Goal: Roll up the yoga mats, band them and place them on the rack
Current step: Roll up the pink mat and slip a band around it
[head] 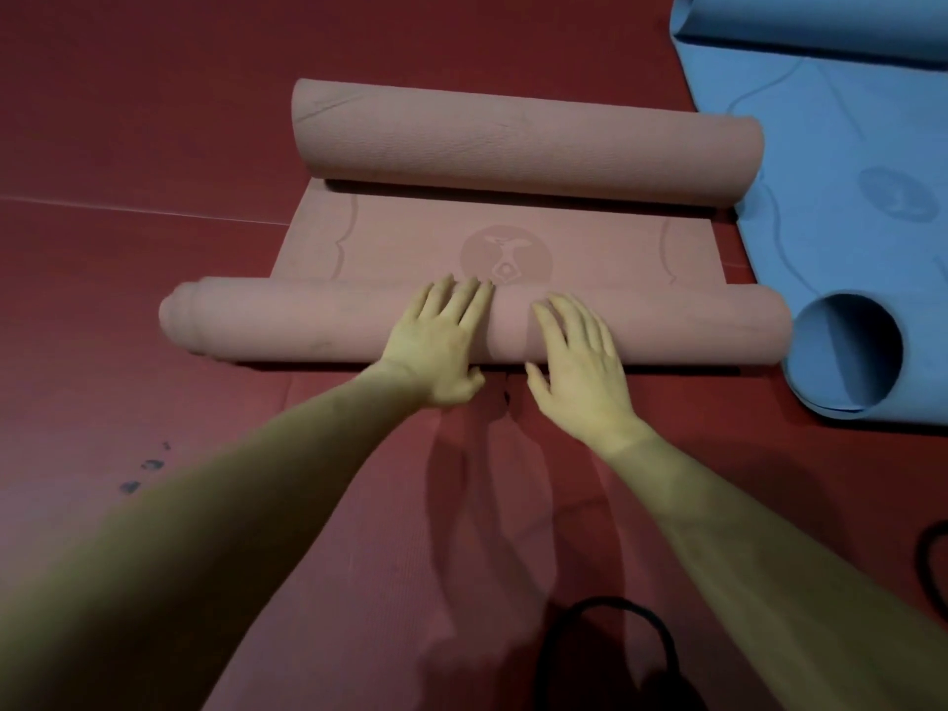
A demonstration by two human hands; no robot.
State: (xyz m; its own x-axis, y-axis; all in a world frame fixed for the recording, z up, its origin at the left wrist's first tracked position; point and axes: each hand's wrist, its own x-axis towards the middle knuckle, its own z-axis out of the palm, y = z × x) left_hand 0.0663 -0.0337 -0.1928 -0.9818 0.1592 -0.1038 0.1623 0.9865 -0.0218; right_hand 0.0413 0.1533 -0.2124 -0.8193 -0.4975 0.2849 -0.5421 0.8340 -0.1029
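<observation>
We see a dusty-pink yoga mat (492, 238) lying on the dark red floor mat (128, 120), its surface matte with a fine grainy texture and a faint round emblem (507, 259) pressed into the flat stretch. Both ends are curled into cylinders: the far roll (523, 141) is thick and even, while the near roll (461, 325) has its inner layers poking out stepwise at its left end. Our left hand (441, 346) lies flat on top of the near roll, fingers straight and pressed on it; our right hand (579, 366) rests just beside it the same way, fingers spread and gripping nothing. To the right lies a blue yoga mat (846, 197), its near end curled into a loose hollow tube (846, 351). A black loop (605, 649), perhaps a band or cord, lies on the floor near us.
</observation>
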